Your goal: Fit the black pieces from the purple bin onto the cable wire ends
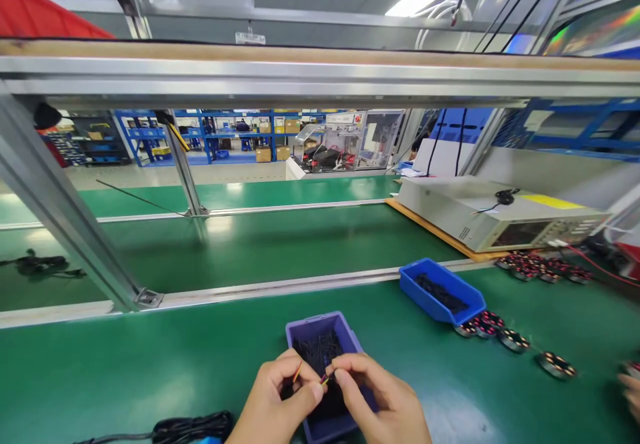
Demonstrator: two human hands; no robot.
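The thin coloured wires (325,381) are between the two hands, above the purple bin (320,317); most of their length is hidden by fingers, and whatever joins their ends is too small to make out. The left hand (283,394) pinches them between thumb and forefinger, a short red-and-yellow end poking up behind the thumb. The right hand (383,397) is closed to a narrow pinch at their other end. Both hands cover much of the bin and its dark contents (317,347), which blur together. On the green counter (200,357), a black cable bundle (193,427) is cut off below; another person's hand (631,391) is cropped at right.
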